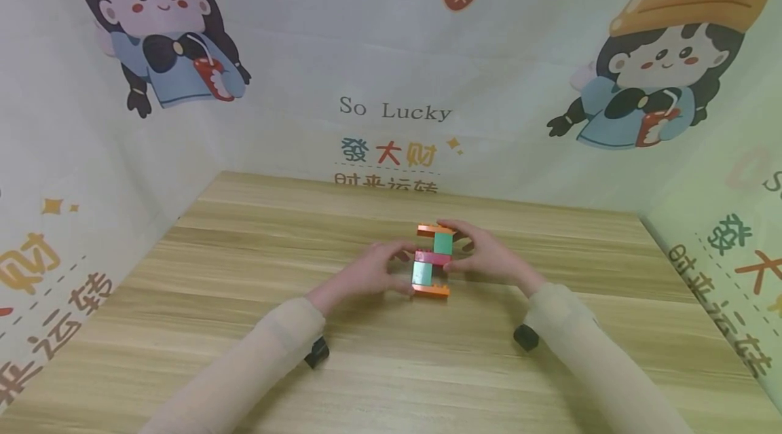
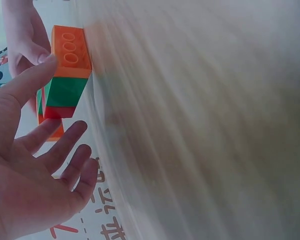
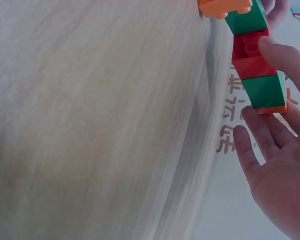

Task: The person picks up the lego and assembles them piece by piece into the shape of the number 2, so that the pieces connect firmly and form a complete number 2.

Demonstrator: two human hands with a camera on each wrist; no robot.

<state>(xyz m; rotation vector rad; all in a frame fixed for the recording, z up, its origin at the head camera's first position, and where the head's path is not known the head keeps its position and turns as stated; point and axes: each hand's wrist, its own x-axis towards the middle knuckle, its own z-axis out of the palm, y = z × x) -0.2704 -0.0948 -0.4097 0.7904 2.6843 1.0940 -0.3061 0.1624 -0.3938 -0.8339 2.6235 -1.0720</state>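
Observation:
Toy building bricks joined in a zigzag S shape lie on the wooden table between the two hands. A red brick [image 1: 433, 258] forms the middle, a green brick [image 1: 422, 274] and an orange brick [image 1: 431, 291] are on the near side, and another green brick [image 1: 443, 242] and orange brick [image 1: 426, 229] on the far side. My left hand [image 1: 375, 269] pinches the left side, thumb at the near orange brick, index finger by the red one. From the right, my right hand [image 1: 487, 254] holds it with thumb on the red brick and fingers at the far orange end.
The wooden table [image 1: 256, 257] meets printed cloth walls [image 1: 293, 67] at its back and sides. A black strap piece [image 1: 317, 352] shows under the left sleeve, another black piece [image 1: 526, 337] under the right sleeve.

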